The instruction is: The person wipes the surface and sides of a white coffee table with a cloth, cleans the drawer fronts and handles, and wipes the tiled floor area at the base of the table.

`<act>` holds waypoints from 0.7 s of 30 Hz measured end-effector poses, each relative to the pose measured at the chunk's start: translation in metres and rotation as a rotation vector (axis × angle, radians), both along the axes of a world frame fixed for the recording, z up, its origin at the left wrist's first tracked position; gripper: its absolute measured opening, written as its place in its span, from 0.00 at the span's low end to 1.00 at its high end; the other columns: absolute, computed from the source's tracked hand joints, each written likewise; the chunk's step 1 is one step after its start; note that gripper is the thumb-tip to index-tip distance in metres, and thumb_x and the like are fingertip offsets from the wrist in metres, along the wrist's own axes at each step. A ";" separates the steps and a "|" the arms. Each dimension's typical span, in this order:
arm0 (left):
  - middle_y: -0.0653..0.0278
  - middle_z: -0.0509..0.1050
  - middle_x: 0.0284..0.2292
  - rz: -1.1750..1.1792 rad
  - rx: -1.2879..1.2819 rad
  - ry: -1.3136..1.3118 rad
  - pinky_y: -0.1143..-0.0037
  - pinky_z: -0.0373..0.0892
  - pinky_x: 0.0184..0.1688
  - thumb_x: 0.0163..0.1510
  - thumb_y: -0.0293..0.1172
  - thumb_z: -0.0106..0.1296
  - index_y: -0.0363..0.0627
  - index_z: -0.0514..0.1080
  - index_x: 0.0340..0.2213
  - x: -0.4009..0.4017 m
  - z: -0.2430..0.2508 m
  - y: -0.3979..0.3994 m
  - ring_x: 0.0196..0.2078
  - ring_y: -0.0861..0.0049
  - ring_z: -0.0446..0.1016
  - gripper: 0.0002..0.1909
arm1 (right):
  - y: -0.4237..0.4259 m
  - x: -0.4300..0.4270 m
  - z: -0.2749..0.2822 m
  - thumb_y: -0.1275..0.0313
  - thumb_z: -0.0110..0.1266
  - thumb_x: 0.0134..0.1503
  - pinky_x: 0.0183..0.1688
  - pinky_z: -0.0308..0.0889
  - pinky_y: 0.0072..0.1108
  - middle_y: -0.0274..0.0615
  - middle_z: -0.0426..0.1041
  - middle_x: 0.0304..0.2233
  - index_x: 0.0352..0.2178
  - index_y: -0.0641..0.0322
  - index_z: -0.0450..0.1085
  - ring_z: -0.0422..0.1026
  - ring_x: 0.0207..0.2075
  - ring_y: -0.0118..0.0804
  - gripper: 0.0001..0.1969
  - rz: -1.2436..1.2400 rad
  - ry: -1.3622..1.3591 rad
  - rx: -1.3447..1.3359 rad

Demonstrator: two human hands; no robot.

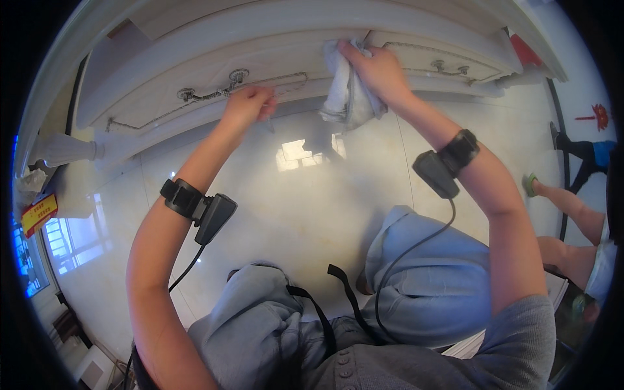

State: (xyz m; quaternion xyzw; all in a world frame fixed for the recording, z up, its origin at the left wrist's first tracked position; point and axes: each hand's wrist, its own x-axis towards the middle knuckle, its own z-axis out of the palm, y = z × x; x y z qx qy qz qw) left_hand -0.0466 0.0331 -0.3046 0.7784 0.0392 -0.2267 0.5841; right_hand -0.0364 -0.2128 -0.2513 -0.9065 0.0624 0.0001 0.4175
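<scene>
My right hand grips a folded greyish-white cloth by its upper end. The cloth hangs in front of the cream cabinet, near the seam between two drawer fronts. My left hand, its fingers curled, is just below and right of the ornate metal handle on the left drawer front. A small pale shape shows beneath these fingers; whether they hold it is unclear. Another metal handle sits on the right drawer front.
Glossy cream floor tiles lie between my knees and the cabinet. A fluted cabinet leg stands at left, near a yellow-and-red printed card. Another person's bare legs are at right. Cables run from the black devices strapped to my forearms.
</scene>
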 end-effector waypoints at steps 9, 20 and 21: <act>0.57 0.71 0.22 -0.366 0.674 -0.477 0.67 0.65 0.29 0.47 0.37 0.49 0.53 0.61 0.42 -0.024 -0.011 -0.010 0.26 0.62 0.71 0.19 | -0.001 0.000 -0.048 0.44 0.44 0.46 0.34 0.65 0.31 0.56 0.71 0.22 0.24 0.73 0.70 0.71 0.27 0.50 0.33 0.023 -0.037 -0.071; 0.56 0.72 0.21 -0.368 1.005 -0.696 0.63 0.66 0.29 0.48 0.38 0.47 0.49 0.66 0.34 -0.021 0.010 0.017 0.26 0.56 0.71 0.11 | 0.010 -0.004 -0.086 0.49 0.37 0.52 0.39 0.63 0.34 0.61 0.70 0.29 0.26 0.73 0.69 0.70 0.34 0.54 0.30 -0.076 0.179 -0.191; 0.56 0.72 0.21 -0.330 0.948 -0.729 0.64 0.66 0.28 0.48 0.38 0.47 0.48 0.67 0.33 -0.022 0.013 0.023 0.25 0.57 0.71 0.11 | 0.032 -0.008 -0.079 0.51 0.37 0.52 0.40 0.63 0.35 0.61 0.70 0.30 0.27 0.74 0.69 0.69 0.35 0.54 0.29 -0.036 0.157 -0.201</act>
